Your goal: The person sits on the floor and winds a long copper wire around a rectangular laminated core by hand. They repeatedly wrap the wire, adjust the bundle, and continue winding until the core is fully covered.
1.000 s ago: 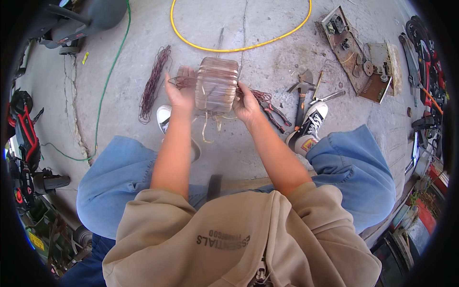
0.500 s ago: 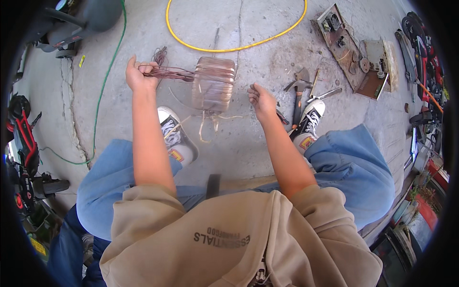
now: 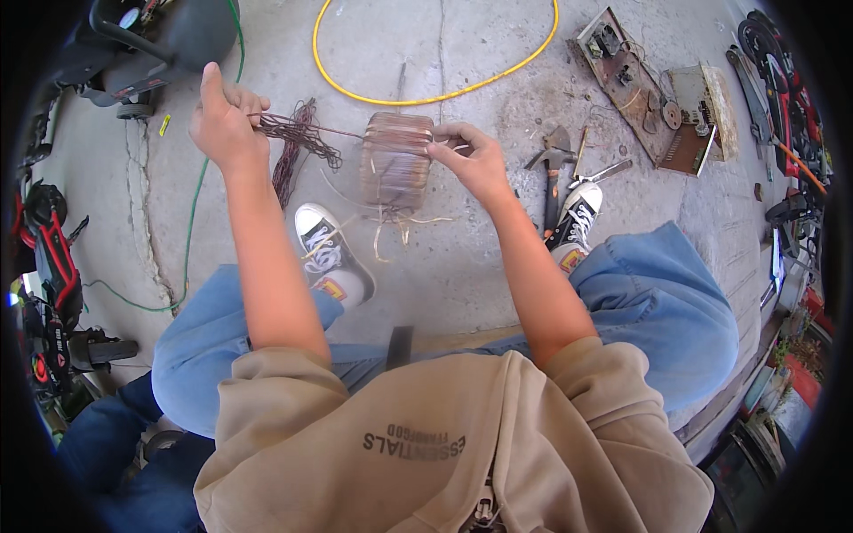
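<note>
A block-shaped coil of copper wire (image 3: 396, 164) sits on the concrete between my shoes, with pale loose strips at its near end. My left hand (image 3: 229, 129), up and to its left, is closed round a bundle of thin reddish-brown wire (image 3: 298, 133). From that bundle a single strand runs across to the coil's upper part. At the coil's right edge is my right hand (image 3: 473, 162), its thumb and fingers pinched against the windings. A heap of similar loose wire (image 3: 286, 173) lies on the floor below the bundle.
A hammer (image 3: 553, 164) and other hand tools lie by my right shoe (image 3: 576, 218). Farther right is an opened metal casing (image 3: 640, 98) with electrical parts. A yellow hose (image 3: 426, 101) curves beyond the coil; a green cord (image 3: 194, 209) crosses at left. Another person's dark trouser leg (image 3: 115, 444) shows lower left.
My left hand has moved left with the wire bundle, which now hangs looser with one strand stretched to the coil. My right hand has come left from beside the coil onto its edge.
</note>
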Tool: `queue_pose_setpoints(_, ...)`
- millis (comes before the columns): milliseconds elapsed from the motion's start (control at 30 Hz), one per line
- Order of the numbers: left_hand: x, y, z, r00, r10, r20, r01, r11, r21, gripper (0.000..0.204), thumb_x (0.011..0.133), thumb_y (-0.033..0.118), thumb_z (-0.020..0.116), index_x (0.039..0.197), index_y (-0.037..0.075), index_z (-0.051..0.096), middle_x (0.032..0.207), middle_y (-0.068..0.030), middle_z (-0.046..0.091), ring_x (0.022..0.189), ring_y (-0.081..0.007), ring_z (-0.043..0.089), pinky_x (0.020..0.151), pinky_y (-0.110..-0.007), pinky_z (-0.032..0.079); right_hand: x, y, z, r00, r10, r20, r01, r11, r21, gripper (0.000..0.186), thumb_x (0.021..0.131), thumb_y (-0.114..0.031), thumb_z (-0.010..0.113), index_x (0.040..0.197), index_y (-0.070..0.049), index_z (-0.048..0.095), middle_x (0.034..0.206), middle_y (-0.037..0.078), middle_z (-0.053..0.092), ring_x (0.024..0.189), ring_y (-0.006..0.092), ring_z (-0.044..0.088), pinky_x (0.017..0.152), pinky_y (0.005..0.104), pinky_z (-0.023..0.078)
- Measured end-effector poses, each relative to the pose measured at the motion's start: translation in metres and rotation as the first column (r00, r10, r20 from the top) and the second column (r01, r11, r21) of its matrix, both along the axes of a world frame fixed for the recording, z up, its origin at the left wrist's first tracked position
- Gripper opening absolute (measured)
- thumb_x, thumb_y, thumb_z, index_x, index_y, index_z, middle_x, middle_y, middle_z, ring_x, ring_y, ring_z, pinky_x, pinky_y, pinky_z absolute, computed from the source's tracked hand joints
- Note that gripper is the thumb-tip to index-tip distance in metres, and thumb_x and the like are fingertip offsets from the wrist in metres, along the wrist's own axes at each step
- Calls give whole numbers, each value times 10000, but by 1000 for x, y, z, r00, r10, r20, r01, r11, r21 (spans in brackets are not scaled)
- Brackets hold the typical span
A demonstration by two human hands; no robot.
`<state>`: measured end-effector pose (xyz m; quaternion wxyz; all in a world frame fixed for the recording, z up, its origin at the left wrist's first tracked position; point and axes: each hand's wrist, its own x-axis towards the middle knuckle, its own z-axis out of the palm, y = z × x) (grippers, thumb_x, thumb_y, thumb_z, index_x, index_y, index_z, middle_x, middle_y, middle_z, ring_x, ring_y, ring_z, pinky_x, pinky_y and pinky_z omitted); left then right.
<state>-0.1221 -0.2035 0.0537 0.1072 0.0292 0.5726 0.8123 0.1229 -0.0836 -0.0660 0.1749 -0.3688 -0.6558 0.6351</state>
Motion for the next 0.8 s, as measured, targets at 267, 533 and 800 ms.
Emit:
queue_pose_setpoints(267,138,62,83,439,-536,-721,357,841,-407,562,868,312,728,505,30,405,476,44,301,472,-71,249,421,-275,223,-33,-7,76,854,138,-502,-186,981,-47,680,722,-251,828,1290,-53,512,1256,85,539,1128,163,519,921,327,448)
queue_pose_setpoints(533,198,100,78,596,-718,-358,651,694,-308,651,864,459,689,487,20,393,439,19,313,460,-82,273,420,-288,241,-11,-5,96,914,-141,-381,286,890,356,187,894,-162,666,772,-79,550,710,31,577,638,154,519,684,304,472)
queue_pose_setpoints(800,226,113,69,510,-764,-395,658,642,-393,608,891,469,639,501,19,517,428,-10,419,430,-116,364,452,-321,329,4,-5,91,719,-350,-600,320,934,-161,403,947,-134,570,606,-131,354,520,-15,368,471,119,333,570,289,421)
